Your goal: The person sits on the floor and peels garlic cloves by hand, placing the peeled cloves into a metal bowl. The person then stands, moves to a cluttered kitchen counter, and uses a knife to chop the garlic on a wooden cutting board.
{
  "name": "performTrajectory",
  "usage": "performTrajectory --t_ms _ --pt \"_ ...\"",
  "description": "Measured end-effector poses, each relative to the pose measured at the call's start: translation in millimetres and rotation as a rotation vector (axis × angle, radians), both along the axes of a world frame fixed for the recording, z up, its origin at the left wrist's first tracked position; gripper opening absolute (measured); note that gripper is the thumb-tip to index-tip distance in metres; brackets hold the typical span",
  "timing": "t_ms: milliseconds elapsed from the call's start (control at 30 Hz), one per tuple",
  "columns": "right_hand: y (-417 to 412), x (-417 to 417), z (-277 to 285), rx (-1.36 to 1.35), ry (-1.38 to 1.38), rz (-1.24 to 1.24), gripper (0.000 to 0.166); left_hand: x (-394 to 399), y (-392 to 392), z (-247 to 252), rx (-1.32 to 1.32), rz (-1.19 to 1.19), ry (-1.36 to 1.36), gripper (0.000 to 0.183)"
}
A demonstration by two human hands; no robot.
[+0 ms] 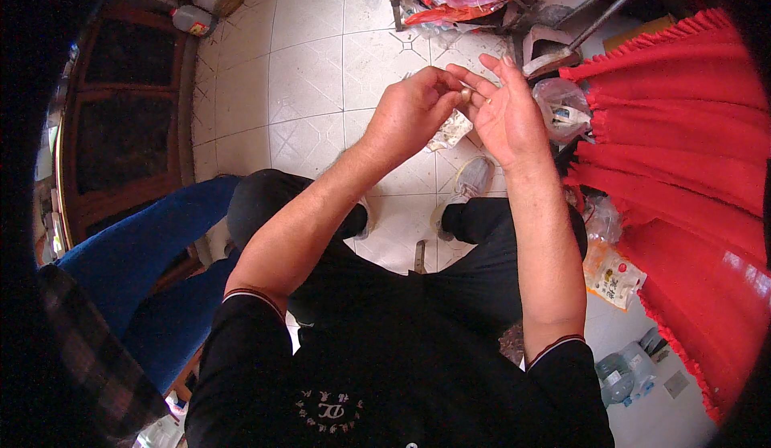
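My left hand (415, 107) pinches a small pale, rounded piece (465, 94) between its thumb and fingertips. Close beside it is my right hand (509, 116), palm turned up and fingers spread. A tiny yellowish bit (488, 101) shows at the base of the right fingers; whether it is loose or part of a ring I cannot tell. Below both hands, a crumpled whitish sheet or bag (450, 131) with brownish bits lies on the floor, partly hidden by my hands.
Red gathered cloth (680, 140) hangs along the right, with plastic bags (563, 110) and a printed packet (614, 276) beside it. A metal rack (394, 2) holding bags stands ahead. Blue fabric (162, 225) and a dark wooden cabinet (129, 104) are at left, above tiled floor (307, 74).
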State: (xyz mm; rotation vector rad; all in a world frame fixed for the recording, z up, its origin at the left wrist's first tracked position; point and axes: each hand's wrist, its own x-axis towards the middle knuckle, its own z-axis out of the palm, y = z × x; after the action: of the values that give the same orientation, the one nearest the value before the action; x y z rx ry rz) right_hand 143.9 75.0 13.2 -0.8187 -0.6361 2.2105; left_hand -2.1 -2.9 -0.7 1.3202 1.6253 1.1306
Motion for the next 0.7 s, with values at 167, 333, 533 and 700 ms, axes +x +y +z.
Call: performTrajectory --t_ms 167,333,533,700 --pt "-6.7 -4.1 -2.8 0.026 0.034 0.013 0.054 5.9 0.9 -5.4 0.019 -0.014 0.211 0.022" --pt "-8.8 -6.6 -0.8 0.056 0.082 -0.008 0.048 2.3 1.6 -13.1 -0.024 0.055 0.001 0.019" --pt "-10.8 -6.6 -11.1 0.568 -0.587 0.005 0.023 -11.3 6.4 6.4 -0.165 0.127 -0.573 0.020" --pt "-17.7 -9.8 -3.2 0.675 -0.618 0.062 0.015 -9.9 3.6 6.7 -0.101 0.069 -0.553 0.017"
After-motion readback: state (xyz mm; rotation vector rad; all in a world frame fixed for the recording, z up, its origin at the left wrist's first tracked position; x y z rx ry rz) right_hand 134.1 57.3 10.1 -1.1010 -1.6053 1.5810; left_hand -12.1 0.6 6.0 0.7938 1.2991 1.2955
